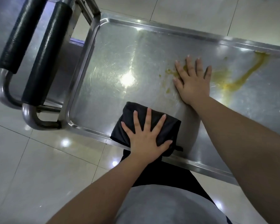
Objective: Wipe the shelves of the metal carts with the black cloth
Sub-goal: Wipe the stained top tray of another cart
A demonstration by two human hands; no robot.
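A steel cart's top shelf (120, 50) runs from upper left to lower right below me. The folded black cloth (131, 115) lies on the shelf's near edge, and my left hand (145, 139) presses flat on it with fingers spread. My right hand (192, 81) rests flat on the bare metal farther in, fingers straight. A yellow smear (242, 75) streaks the shelf to the right of that hand, with small yellow specks (170, 71) by its thumb side.
Two black padded cart handles (47, 50) on steel tubing stand at the left, one belonging to a second cart (0, 26). Glossy pale floor tiles (31, 167) surround the carts. My torso fills the bottom middle.
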